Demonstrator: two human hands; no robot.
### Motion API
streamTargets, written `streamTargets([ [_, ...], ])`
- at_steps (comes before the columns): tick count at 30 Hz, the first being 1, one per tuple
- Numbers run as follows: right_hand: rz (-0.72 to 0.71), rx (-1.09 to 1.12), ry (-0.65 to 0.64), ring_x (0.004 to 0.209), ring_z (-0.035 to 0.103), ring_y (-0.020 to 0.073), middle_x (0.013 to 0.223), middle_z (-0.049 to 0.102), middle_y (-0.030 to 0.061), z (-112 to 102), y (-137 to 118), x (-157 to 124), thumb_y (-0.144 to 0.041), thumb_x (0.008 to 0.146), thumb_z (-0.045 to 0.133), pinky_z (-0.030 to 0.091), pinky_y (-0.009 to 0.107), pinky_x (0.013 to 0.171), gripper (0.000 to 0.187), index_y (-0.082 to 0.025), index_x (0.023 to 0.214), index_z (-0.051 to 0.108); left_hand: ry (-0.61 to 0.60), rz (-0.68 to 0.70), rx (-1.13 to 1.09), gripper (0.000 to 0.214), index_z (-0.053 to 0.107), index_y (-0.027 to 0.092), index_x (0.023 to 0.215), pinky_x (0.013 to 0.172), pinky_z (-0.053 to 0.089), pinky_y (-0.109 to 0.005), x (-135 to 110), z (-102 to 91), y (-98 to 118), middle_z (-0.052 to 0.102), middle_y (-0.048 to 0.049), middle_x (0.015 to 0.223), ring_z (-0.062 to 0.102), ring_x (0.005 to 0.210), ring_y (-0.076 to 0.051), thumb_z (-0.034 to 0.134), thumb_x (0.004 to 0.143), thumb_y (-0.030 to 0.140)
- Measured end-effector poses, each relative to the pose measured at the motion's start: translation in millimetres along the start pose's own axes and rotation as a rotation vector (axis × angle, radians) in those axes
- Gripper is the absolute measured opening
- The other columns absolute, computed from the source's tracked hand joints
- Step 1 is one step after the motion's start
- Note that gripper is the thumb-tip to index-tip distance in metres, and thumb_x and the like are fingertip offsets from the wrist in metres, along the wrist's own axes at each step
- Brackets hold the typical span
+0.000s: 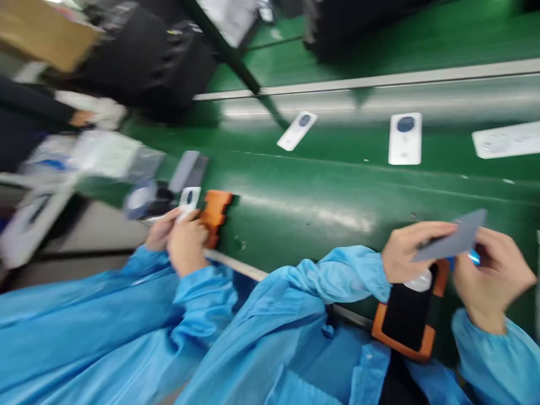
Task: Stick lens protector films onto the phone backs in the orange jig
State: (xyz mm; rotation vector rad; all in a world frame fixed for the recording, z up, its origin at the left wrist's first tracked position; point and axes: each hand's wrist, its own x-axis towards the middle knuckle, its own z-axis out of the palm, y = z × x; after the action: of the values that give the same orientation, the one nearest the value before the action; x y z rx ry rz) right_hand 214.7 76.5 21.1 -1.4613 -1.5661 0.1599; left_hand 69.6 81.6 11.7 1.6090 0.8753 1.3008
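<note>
A thin grey flat panel (455,236) is tilted above the bench edge between my two hands. My left hand (407,250) is closed on its left side, thumb and fingers pinching it. At its right end my right hand (493,275) has its fingers curled against the panel, and a small shiny blue spot shows by the fingertips. Below the panel lies an orange holder (382,326) with a black rectangular surface (407,318). Part of a whitish round piece (419,281) shows on that surface, partly hidden by my left hand.
At left, a co-worker's hands (183,242) hold a small white panel (189,199) beside another orange holder (217,211). Across the green bench lie white panels with dark circles (297,130) (405,140) and a plain white one (508,139). Black bins (139,62) stand far left.
</note>
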Motion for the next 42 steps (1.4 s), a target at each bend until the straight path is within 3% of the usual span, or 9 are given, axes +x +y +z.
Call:
streamTargets([
  [4, -0.002, 0.047, 0.001, 0.087, 0.075, 0.0221, 0.095, 0.078, 0.0067, 5.0, 3.7, -4.0, -0.023, 0.091, 0.07, 0.062, 0.037, 0.081, 0.003, -0.022, 0.091, 0.072, 0.072, -0.047, -0.121, 0.026, 0.073, 0.018, 0.122, 0.107, 0.061, -0.038, 1.6, -4.7, -9.4, 0.075, -0.0106, 0.129, 0.073, 0.12, -0.023, 0.068, 0.099, 0.027],
  [12, 0.051, 0.071, 0.004, 0.09, 0.075, 0.0225, 0.097, 0.078, 0.0072, 3.9, -9.9, -0.4, -0.026, 0.096, 0.064, 0.064, 0.04, 0.083, 0.009, -0.024, 0.093, 0.073, 0.009, 0.019, 0.005, 0.033, 0.07, 0.022, 0.133, 0.11, 0.06, -0.042, -5.6, -7.4, -15.8, 0.071, -0.0097, 0.137, 0.069, 0.127, -0.025, 0.064, 0.101, 0.03],
  [25, 0.05, 0.097, 0.03, 0.088, 0.075, 0.0205, 0.097, 0.078, 0.0062, 4.6, -8.1, -1.2, -0.023, 0.097, 0.062, 0.062, 0.036, 0.079, 0.012, -0.024, 0.092, 0.073, -0.035, -0.015, 0.006, 0.038, 0.068, 0.024, 0.138, 0.11, 0.06, -0.044, -9.3, -10.1, -16.1, 0.067, -0.0095, 0.143, 0.066, 0.132, -0.028, 0.063, 0.101, 0.03],
  [33, 0.051, 0.132, 0.037, 0.089, 0.074, 0.0199, 0.097, 0.076, 0.0066, 4.5, -5.6, -1.3, -0.02, 0.098, 0.057, 0.062, 0.034, 0.079, 0.017, -0.024, 0.092, 0.073, -0.054, 0.071, 0.119, 0.044, 0.062, 0.025, 0.145, 0.111, 0.059, -0.043, -11.4, -7.3, -17.4, 0.064, -0.0104, 0.147, 0.064, 0.135, -0.028, 0.062, 0.102, 0.028],
  [42, 0.069, 0.038, 0.0, 0.083, 0.07, 0.0182, 0.09, 0.073, 0.0034, 2.5, -4.6, -2.7, -0.018, 0.093, 0.057, 0.057, 0.032, 0.074, 0.014, -0.025, 0.083, 0.062, -0.122, 0.081, 0.154, 0.047, 0.055, 0.024, 0.152, 0.12, 0.051, -0.045, -15.3, -2.9, -9.4, 0.058, -0.0097, 0.154, 0.058, 0.141, -0.027, 0.054, 0.105, 0.027],
])
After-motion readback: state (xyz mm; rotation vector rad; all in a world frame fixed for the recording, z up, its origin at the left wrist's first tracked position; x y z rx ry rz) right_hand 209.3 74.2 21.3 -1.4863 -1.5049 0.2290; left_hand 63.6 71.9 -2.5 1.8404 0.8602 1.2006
